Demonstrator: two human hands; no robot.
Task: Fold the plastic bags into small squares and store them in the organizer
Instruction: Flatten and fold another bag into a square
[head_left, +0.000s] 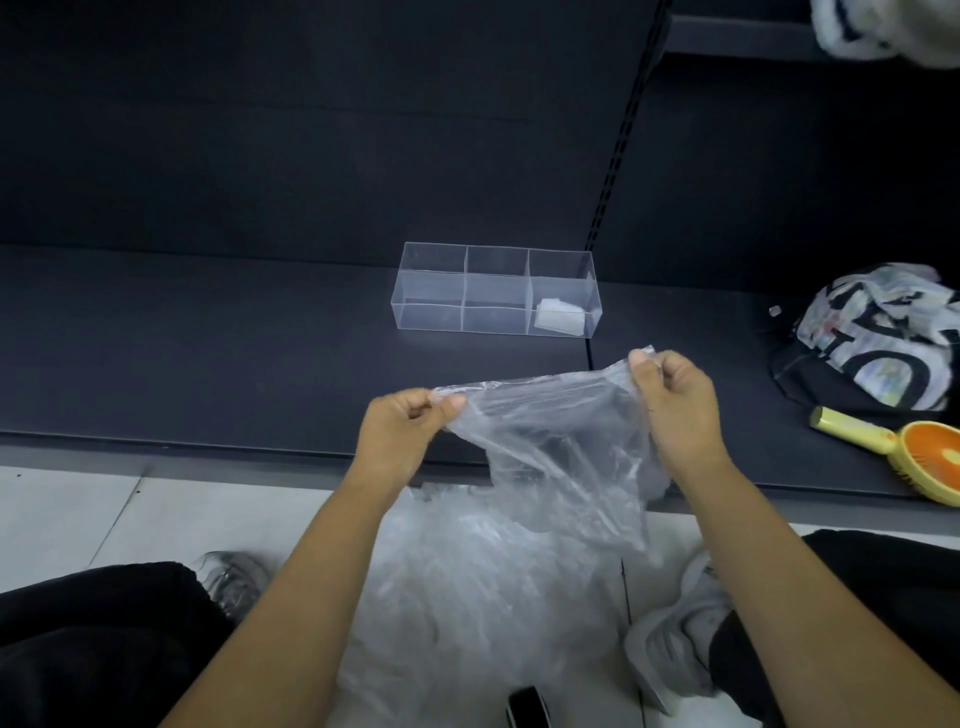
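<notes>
The person sits on the floor (78, 519) facing a low dark shelf (208, 338), with one clear plastic bag (550, 441) lifted in the air just above the shelf's front edge. The left hand (410, 421) pinches one top corner between thumb and curled fingers, and the right hand (675, 400) pinches the other, a little higher. Each grip is narrow and closed on the film. The top edge is pulled fairly taut between them, and the rest hangs down crumpled.

That bag looks almost weightless, thin, limp and slippery. I would expect it to cling, trap air and spring out of any crease that is not pressed flat. The corners and the top edge seem the sensible places to hold it. It probably needs laying on the shelf and smoothing before the first fold.

By count there is one bag in hand and one folded square (560, 314) already in the organizer (431, 291). The organizer is a clear box standing towards the back of the shelf. It seems to have six compartments, three across and two deep, and the square lies at the right end. A heap of loose bags (467, 597) lies on the floor between the legs, too tangled to count. Near the shelf's right end are one printed bag (883, 332) and one yellow and orange hand fan (924, 462).
</notes>
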